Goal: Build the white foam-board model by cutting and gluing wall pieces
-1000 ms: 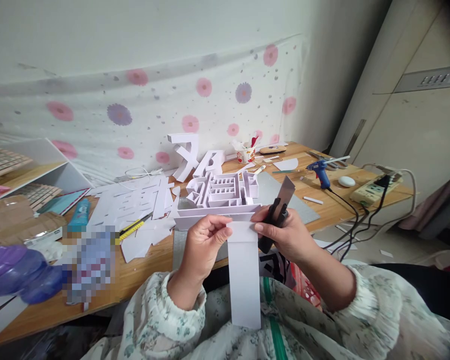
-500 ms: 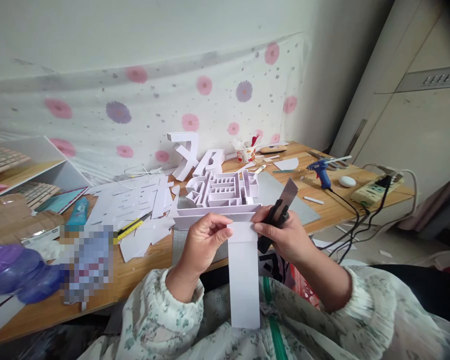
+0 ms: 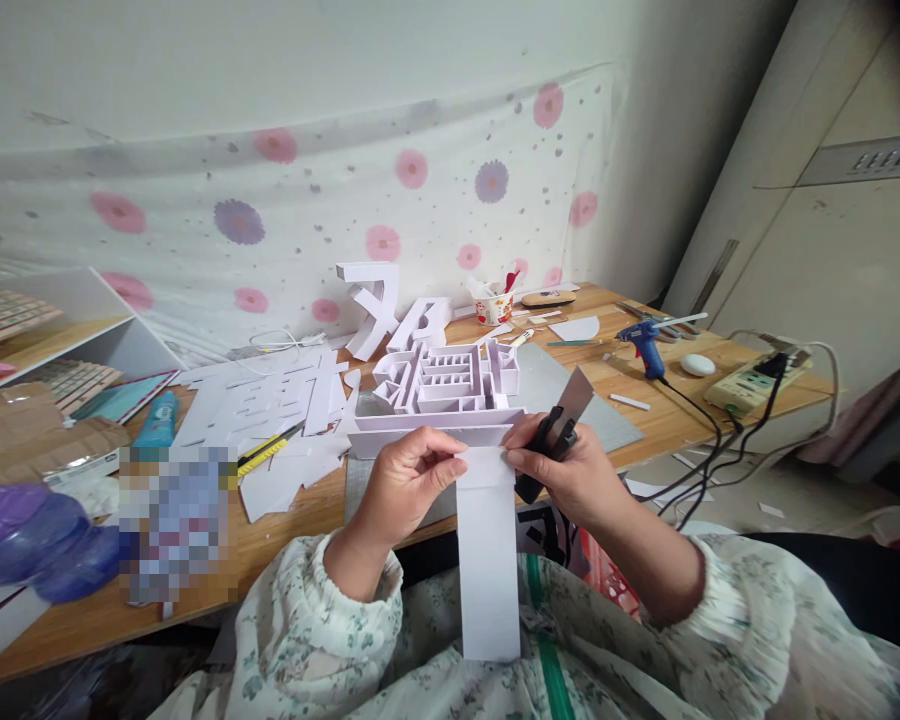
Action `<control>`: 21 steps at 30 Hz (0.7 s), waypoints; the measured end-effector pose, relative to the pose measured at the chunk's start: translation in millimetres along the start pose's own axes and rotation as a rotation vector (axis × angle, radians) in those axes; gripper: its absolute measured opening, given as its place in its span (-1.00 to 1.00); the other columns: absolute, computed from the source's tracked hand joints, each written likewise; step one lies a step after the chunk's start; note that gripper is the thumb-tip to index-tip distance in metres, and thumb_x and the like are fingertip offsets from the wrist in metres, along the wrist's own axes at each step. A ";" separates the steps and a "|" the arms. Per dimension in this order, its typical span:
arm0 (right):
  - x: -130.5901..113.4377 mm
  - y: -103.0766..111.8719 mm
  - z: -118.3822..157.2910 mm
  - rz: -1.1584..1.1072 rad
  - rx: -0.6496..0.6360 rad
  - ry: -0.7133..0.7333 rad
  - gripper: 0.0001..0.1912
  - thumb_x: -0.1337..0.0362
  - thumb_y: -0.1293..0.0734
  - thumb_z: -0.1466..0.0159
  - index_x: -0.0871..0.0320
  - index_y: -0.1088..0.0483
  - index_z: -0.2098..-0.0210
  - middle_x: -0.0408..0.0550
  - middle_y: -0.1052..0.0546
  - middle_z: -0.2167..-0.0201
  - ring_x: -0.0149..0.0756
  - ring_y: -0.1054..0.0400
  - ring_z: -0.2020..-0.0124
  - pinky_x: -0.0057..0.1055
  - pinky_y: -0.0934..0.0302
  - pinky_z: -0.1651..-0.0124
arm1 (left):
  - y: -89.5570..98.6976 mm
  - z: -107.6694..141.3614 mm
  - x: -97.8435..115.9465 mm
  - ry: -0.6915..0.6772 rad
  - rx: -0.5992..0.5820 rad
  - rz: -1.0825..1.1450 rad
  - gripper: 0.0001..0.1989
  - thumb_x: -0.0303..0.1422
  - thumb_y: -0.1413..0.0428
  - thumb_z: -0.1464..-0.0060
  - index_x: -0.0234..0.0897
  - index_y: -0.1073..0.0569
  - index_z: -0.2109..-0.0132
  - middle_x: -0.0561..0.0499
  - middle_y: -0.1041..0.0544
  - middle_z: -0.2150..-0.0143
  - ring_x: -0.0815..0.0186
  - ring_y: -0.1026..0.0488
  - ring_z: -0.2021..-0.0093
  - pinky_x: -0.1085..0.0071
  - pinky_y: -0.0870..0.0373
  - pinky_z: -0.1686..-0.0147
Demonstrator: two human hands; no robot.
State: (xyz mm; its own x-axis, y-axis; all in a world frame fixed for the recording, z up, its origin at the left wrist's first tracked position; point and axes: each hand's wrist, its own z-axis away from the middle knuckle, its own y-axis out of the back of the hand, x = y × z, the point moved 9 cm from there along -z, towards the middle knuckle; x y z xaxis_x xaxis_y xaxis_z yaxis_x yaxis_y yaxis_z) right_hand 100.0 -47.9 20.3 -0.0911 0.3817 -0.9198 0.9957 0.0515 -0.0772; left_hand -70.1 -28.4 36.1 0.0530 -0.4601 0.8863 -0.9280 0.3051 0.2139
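A long white board strip (image 3: 487,580) hangs down over my lap, with a crease across it near the top. My left hand (image 3: 412,480) is closed, thumb and fingertips pinching the strip's upper left corner. At the upper right corner my right hand (image 3: 570,460) pinches the same strip. It also holds a black utility knife (image 3: 547,455) in its grip, with the wide blade pointing up and away from the strip. Just beyond my fingers stands a white built-up board piece (image 3: 450,380) with raised walls, partly hidden at its front edge by my hands.
A grey cutting mat (image 3: 607,420) lies under the built-up piece. Cut white sheets (image 3: 247,400) and a yellow cutter (image 3: 270,448) are on the left. To the right are a blue glue gun (image 3: 651,355) and a power strip (image 3: 750,385) with cables. White board characters (image 3: 371,310) stand behind.
The view has shifted very slightly. Both hands keep their pinch on the strip, and the knife stays in my right hand, nearly unmoved.
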 end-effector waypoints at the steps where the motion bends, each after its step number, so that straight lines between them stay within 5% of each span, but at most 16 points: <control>1: 0.0 0.1 -0.2 0.001 0.003 -0.004 -0.90 0.29 -0.46 -0.08 0.13 -0.47 0.49 -0.14 -0.49 0.51 -0.33 -0.34 0.42 -0.39 -0.23 0.35 | -0.7 -0.2 0.1 0.002 -0.009 -0.008 -0.86 -0.29 -0.26 -0.05 -0.26 -0.52 0.30 0.03 -0.53 0.40 0.38 -0.42 0.41 0.49 -0.35 0.37; 21: 1.5 -0.9 -1.0 0.018 0.024 -0.016 -0.91 0.30 -0.46 -0.05 0.13 -0.47 0.49 -0.14 -0.50 0.51 -0.34 -0.34 0.45 -0.40 -0.24 0.37 | -1.5 -1.2 -2.9 0.001 -0.107 -0.095 -0.93 -0.37 -0.20 -0.08 -0.25 -0.48 0.26 0.08 -0.46 0.40 0.43 -0.39 0.39 0.53 -0.34 0.36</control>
State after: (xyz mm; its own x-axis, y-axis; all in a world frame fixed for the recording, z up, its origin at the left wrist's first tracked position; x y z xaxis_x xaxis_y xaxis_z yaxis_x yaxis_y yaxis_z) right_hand 98.9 -46.5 19.4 -0.0732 0.3679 -0.9270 0.9973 0.0227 -0.0697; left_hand -68.4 -26.5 33.8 0.1395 -0.4905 0.8602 -0.8741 0.3471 0.3397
